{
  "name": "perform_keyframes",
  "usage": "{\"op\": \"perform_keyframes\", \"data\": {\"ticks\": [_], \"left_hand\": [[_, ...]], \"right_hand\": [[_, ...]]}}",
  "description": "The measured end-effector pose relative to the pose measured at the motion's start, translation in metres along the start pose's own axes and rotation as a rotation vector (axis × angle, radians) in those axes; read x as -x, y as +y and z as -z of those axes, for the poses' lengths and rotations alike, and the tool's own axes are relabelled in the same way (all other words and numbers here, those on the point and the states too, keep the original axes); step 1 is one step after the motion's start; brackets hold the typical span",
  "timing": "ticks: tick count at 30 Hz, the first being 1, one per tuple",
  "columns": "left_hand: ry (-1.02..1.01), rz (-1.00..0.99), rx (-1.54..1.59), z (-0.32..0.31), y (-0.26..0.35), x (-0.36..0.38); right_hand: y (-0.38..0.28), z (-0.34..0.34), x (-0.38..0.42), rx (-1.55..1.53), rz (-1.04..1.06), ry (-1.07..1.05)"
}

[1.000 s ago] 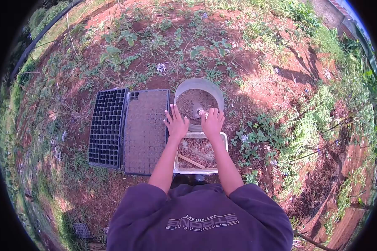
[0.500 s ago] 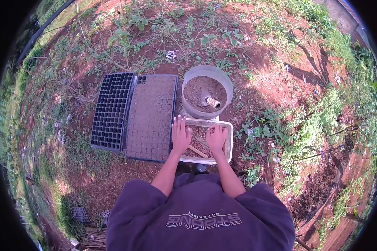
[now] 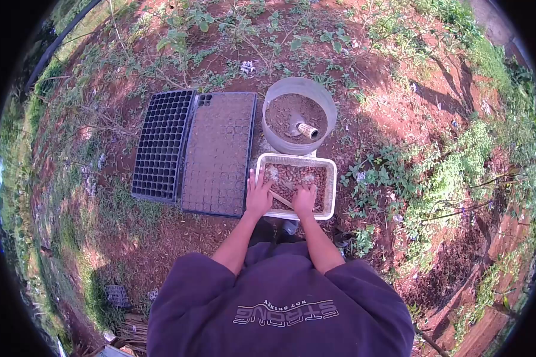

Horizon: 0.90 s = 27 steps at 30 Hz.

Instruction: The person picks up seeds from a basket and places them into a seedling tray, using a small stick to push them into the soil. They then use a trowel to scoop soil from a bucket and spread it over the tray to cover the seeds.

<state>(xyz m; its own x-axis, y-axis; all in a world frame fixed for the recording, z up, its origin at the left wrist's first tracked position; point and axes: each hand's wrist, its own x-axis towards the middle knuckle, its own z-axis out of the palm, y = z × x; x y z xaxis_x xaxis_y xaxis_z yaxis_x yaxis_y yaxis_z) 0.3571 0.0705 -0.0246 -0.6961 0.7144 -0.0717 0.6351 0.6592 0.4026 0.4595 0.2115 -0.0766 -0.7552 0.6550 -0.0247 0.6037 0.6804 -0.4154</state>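
A shallow whitish tray (image 3: 332,187) holds many small reddish-brown pieces (image 3: 320,178), like seeds or nuts; their exact kind is too small to tell. My left hand (image 3: 258,196) lies over the tray's left edge with its fingers spread. Inside the tray, my right hand (image 3: 304,201) has its fingers curled down into the brown pieces; whatever is between the fingertips is hidden. A light wooden stick (image 3: 281,199) lies slanted in the tray between both hands. Left of my left hand is a black seedling tray (image 3: 217,154) whose cells are filled with brown soil.
Farther left stands another black seedling tray (image 3: 164,146) with bare cells. Behind the whitish tray is a round, pale tub (image 3: 329,110) of soil with a light printed cylinder (image 3: 308,131) in it. Weeds (image 3: 378,178) grow on the reddish ground to the right.
Both hands have shifted toward the near side of the whitish tray, and my right hand's fingers have dipped into the brown pieces. The camera view has tilted slightly.
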Motion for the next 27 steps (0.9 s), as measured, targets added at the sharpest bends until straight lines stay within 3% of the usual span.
{"op": "perform_keyframes", "data": {"ticks": [4,6,8,11,14,19,25,27], "left_hand": [[0.060,-0.030,0.021,0.003,-0.002,0.000],[0.192,-0.068,0.084,0.004,-0.003,-0.001],[0.246,-0.073,0.106,0.012,-0.001,-0.002],[0.347,-0.089,0.141,0.027,-0.002,-0.007],[0.431,-0.066,0.164,0.038,-0.008,-0.011],[0.506,-0.070,0.268,0.065,-0.011,-0.020],[0.511,-0.106,0.344,0.080,-0.029,-0.023],[0.523,-0.104,0.350,0.084,-0.042,-0.023]], "right_hand": [[0.000,-0.008,-0.003,-0.070,0.028,0.016],[-0.003,-0.008,-0.003,-0.137,0.052,0.021],[-0.015,0.015,-0.003,-0.397,0.189,0.028],[-0.035,0.047,-0.005,-0.506,0.277,0.068],[-0.045,0.068,-0.016,-0.514,0.410,0.159],[-0.060,0.081,-0.027,-0.490,0.396,0.085],[-0.078,0.085,-0.026,-0.419,0.366,0.126],[-0.085,0.085,-0.025,-0.277,0.375,0.226]]}}
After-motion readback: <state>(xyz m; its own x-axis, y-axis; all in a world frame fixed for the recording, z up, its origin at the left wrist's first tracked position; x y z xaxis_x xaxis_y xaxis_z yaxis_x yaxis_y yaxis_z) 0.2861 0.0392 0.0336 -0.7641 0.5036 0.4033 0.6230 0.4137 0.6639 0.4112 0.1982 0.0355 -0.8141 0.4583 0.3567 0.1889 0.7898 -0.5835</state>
